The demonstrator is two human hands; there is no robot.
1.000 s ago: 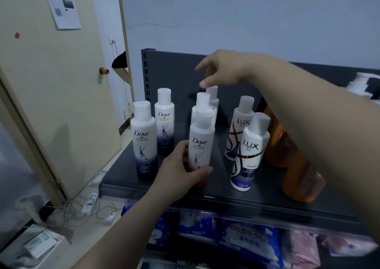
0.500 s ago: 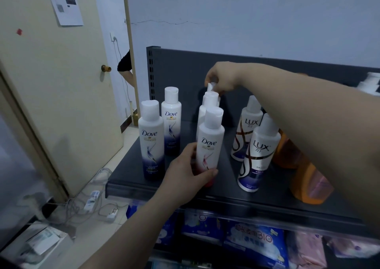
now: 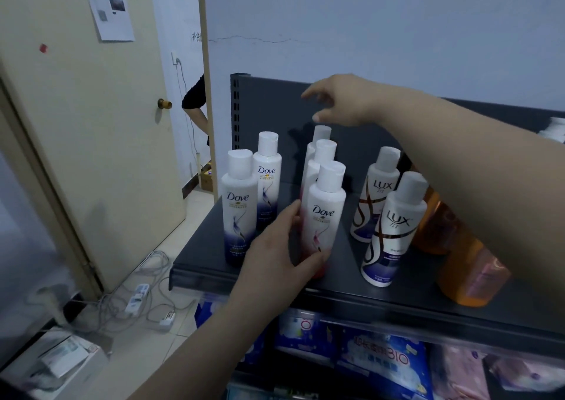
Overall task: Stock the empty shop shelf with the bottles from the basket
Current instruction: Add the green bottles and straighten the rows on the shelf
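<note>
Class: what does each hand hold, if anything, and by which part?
The left hand grips the front pink-based Dove bottle round its lower body. The right hand hovers open above the rear bottle, holding nothing.

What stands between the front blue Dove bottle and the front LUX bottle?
In the head view, the front pink Dove bottle, held by the left hand, stands there.

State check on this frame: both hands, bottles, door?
left hand, gripping front pink Dove bottle
right hand, open above the back of the row, holding nothing
front pink Dove bottle, standing on shelf, capped
blue Dove bottles, two, standing, capped
LUX bottles, two, standing, capped
orange bottles, partly hidden by right arm
door, open
</note>
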